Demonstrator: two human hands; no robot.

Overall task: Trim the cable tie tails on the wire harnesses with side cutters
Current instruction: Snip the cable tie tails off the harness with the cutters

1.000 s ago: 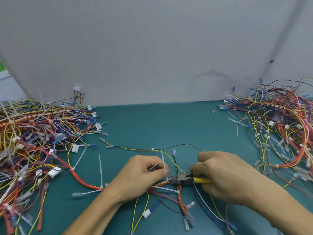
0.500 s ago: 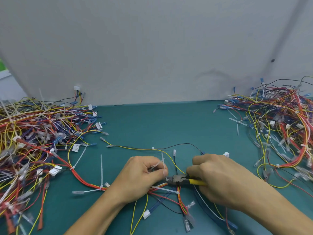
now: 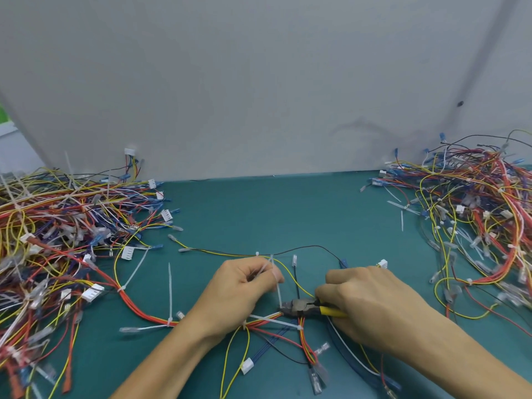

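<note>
Assembly workbench; heaped wire harnesses (image 3: 66, 234)

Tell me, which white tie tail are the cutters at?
The tail pinched by the left hand, running down to the side cutters' tip. The upright tail farther left and the flat tail below are not held.

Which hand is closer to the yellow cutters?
Right. The right hand grips the cutters by their handles; the left hand pinches a tie tail just beside their tips.
</note>
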